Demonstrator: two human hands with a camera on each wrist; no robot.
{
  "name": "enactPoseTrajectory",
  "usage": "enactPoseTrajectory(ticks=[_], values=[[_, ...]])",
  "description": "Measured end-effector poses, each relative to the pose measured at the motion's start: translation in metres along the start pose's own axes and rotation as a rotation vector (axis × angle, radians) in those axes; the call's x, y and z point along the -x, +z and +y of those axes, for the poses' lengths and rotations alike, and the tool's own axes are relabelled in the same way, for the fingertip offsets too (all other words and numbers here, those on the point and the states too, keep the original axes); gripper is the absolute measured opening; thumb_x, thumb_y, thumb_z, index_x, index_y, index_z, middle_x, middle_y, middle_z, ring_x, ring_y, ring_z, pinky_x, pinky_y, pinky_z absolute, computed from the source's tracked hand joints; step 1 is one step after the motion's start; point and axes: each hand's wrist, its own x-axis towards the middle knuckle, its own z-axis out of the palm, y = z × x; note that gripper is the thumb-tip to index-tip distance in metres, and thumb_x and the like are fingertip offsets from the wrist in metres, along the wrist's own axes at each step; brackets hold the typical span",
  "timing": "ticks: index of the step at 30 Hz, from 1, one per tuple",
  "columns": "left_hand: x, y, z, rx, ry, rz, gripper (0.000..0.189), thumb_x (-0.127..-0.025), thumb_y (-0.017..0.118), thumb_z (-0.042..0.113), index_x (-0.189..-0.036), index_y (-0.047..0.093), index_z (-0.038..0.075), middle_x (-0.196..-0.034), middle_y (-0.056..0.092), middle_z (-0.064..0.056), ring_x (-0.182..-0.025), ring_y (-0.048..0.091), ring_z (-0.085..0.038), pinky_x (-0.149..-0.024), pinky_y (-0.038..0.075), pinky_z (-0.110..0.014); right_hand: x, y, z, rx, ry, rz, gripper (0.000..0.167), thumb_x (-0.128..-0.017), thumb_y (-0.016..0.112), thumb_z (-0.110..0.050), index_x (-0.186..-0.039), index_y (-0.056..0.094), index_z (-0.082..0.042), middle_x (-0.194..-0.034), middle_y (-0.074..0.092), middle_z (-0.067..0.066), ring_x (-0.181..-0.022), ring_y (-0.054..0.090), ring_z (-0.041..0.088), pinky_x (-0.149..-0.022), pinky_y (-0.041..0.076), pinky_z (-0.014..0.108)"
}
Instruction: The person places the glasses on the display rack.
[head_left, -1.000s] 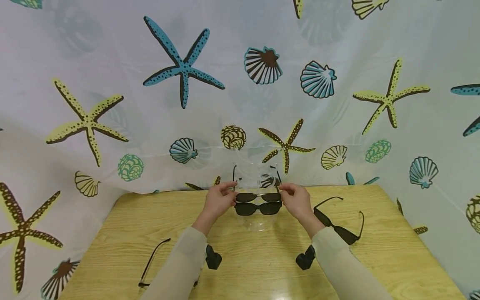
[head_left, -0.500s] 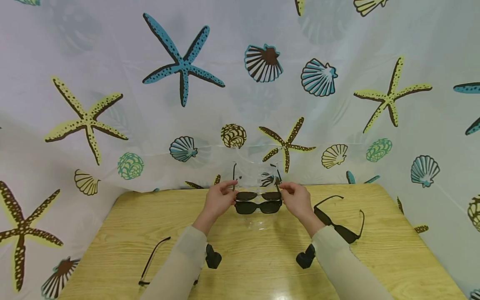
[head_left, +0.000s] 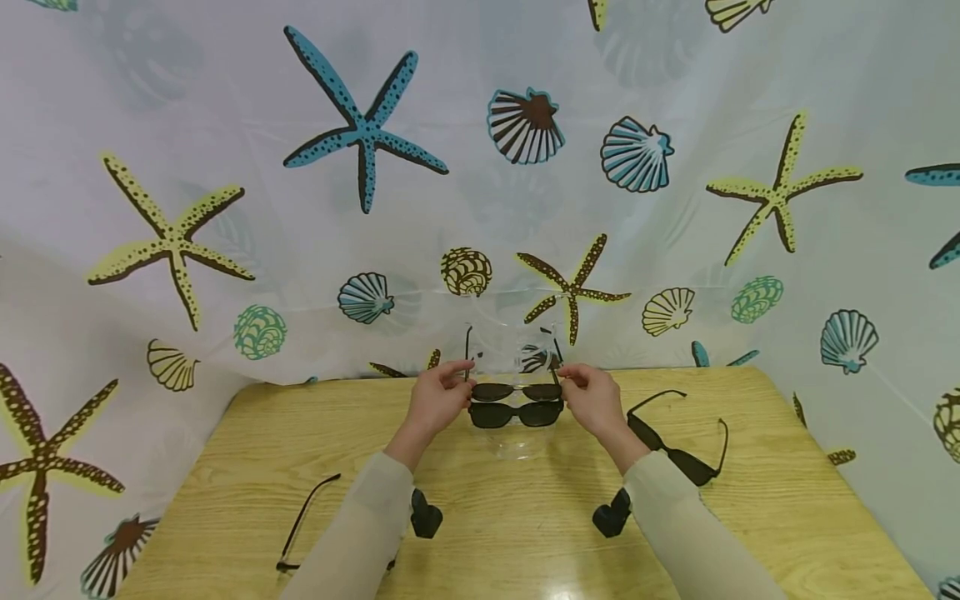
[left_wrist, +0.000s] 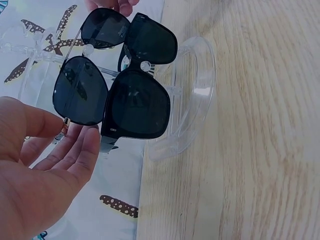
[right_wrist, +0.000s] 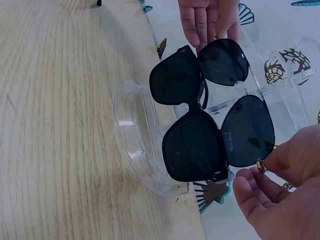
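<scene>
A pair of thin metal-rimmed sunglasses [head_left: 492, 392] sits at a clear plastic display stand [right_wrist: 125, 117]. My left hand [head_left: 441, 398] pinches its left hinge end between thumb and fingers, as the left wrist view shows. At the opposite hinge, my right hand [right_wrist: 290, 185] holds the same pair in a like pinch. Its temples point back along both sides of the stand. Just below hangs a second pair, thick-framed black sunglasses [left_wrist: 139, 105], resting on the stand. In the wrist views, clear nose rests show between the lenses of both pairs.
Another pair of black sunglasses [head_left: 675, 454] lies on the wooden table [head_left: 525, 533] to the right, temples unfolded. At front left is a pair of glasses [head_left: 303, 517], partly hidden by my left sleeve. A curtain [head_left: 450, 192] printed with starfish and shells encloses the back and sides.
The head view shifts very slightly. Both hands keep their hold on the metal-rimmed sunglasses, with no clear movement of any pair.
</scene>
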Motion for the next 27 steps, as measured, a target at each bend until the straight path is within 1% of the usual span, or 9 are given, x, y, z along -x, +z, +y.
enactPoseTrajectory(ticks=[3,5,8,10,12,15,18,21,27], values=[[0.001,0.0,0.0,-0.004,0.001,-0.001,0.039,-0.103,0.059,0.001,-0.141,0.067,0.005,-0.118,0.076,-0.022,-0.094,0.073,-0.034,-0.074,0.06,-0.033,0.001,0.0,0.0,-0.003,0.003,-0.003,0.031,-0.103,0.054,-0.008,-0.126,0.074,0.001,-0.103,0.076,0.02,-0.081,0.071,0.026,-0.059,0.045,0.024],[0.001,0.0,0.0,-0.007,0.004,0.0,0.039,-0.103,0.059,0.001,-0.141,0.067,0.005,-0.12,0.076,-0.023,-0.096,0.073,-0.036,-0.073,0.058,-0.029,0.002,-0.001,0.0,-0.005,0.004,-0.006,0.031,-0.104,0.054,-0.009,-0.126,0.074,0.001,-0.101,0.076,0.02,-0.083,0.072,0.029,-0.058,0.044,0.024],[0.001,0.0,0.0,-0.014,0.013,0.006,0.04,-0.103,0.059,0.002,-0.142,0.067,0.006,-0.121,0.076,-0.023,-0.098,0.074,-0.036,-0.069,0.055,-0.024,0.003,-0.003,-0.001,-0.004,0.001,-0.009,0.033,-0.103,0.053,-0.009,-0.127,0.073,0.0,-0.102,0.076,0.021,-0.089,0.074,0.037,-0.058,0.044,0.025],[0.002,-0.001,0.0,-0.026,0.022,0.013,0.04,-0.102,0.059,0.003,-0.142,0.067,0.006,-0.12,0.076,-0.023,-0.098,0.074,-0.035,-0.066,0.051,-0.023,0.003,-0.004,-0.001,0.007,-0.009,-0.005,0.033,-0.103,0.054,-0.01,-0.127,0.074,0.0,-0.107,0.076,0.021,-0.095,0.075,0.038,-0.059,0.046,0.025],[0.002,-0.002,-0.001,-0.043,0.027,0.018,0.042,-0.101,0.06,0.004,-0.142,0.067,0.007,-0.119,0.076,-0.022,-0.095,0.073,-0.032,-0.063,0.047,-0.024,0.004,-0.005,-0.002,0.02,-0.019,0.0,0.033,-0.104,0.054,-0.011,-0.128,0.074,-0.001,-0.112,0.076,0.02,-0.099,0.075,0.038,-0.065,0.052,0.03],[0.005,-0.005,-0.001,-0.07,0.024,0.019,0.044,-0.1,0.06,0.007,-0.144,0.065,0.008,-0.121,0.076,-0.022,-0.098,0.072,-0.031,-0.062,0.043,-0.026,0.006,-0.008,-0.002,0.042,-0.036,0.001,0.032,-0.106,0.055,-0.014,-0.129,0.073,-0.002,-0.121,0.074,0.02,-0.107,0.074,0.038,-0.08,0.059,0.043],[0.008,-0.009,-0.002,-0.101,0.019,0.02,0.045,-0.101,0.061,0.009,-0.146,0.064,0.01,-0.125,0.075,-0.02,-0.106,0.072,-0.032,-0.065,0.046,-0.028,0.01,-0.012,-0.001,0.053,-0.031,-0.004,0.032,-0.107,0.055,-0.016,-0.132,0.072,-0.004,-0.125,0.073,0.02,-0.112,0.071,0.038,-0.091,0.058,0.054],[0.012,-0.013,-0.004,-0.122,0.028,0.022,0.044,-0.103,0.062,0.012,-0.147,0.063,0.013,-0.127,0.074,-0.018,-0.115,0.071,-0.034,-0.073,0.052,-0.03,0.013,-0.017,0.001,0.056,-0.022,-0.005,0.033,-0.107,0.055,-0.017,-0.134,0.071,-0.006,-0.127,0.072,0.019,-0.114,0.071,0.038,-0.09,0.058,0.053],[0.026,-0.026,-0.007,-0.137,0.042,-0.005,0.043,-0.104,0.063,0.013,-0.147,0.063,0.013,-0.129,0.072,-0.019,-0.115,0.071,-0.035,-0.08,0.057,-0.037,0.021,-0.024,-0.001,0.023,-0.028,-0.008,0.032,-0.108,0.055,-0.019,-0.133,0.072,-0.009,-0.126,0.072,0.017,-0.114,0.07,0.036,-0.092,0.057,0.053]])
